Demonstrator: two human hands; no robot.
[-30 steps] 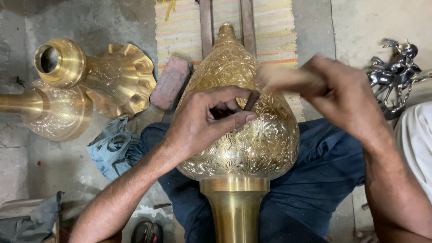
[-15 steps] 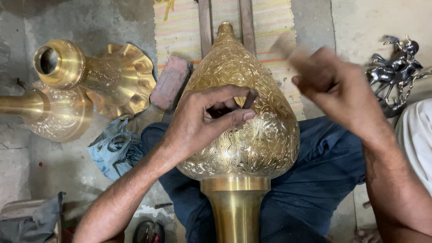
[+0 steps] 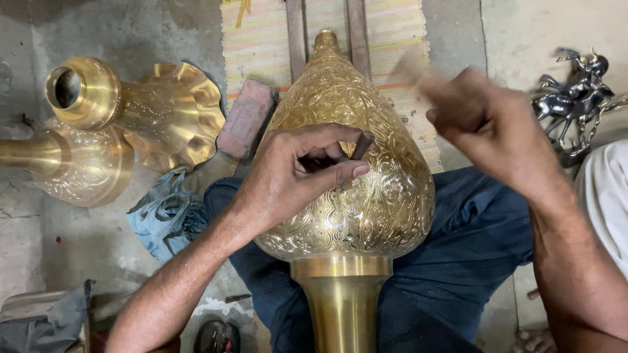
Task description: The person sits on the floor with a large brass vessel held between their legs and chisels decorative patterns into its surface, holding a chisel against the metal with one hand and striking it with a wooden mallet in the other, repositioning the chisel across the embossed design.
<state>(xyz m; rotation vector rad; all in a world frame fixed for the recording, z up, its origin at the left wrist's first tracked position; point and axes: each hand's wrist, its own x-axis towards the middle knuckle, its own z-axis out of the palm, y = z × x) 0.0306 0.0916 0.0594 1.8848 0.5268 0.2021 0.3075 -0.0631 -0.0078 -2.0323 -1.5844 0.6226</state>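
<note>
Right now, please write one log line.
left hand: holds small dark punch on engraved brass vase | right hand: raised, blurred

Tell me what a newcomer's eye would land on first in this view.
The big engraved brass vase lying across the person's lap at centre. The left hand rests on it, pinching a small dark punch against the pattern, while the right hand is raised to the upper right, blurred, gripping a tool too smeared to identify. More brass pieces lie on the floor at left, and a silver horse figure stands at far right.
</note>
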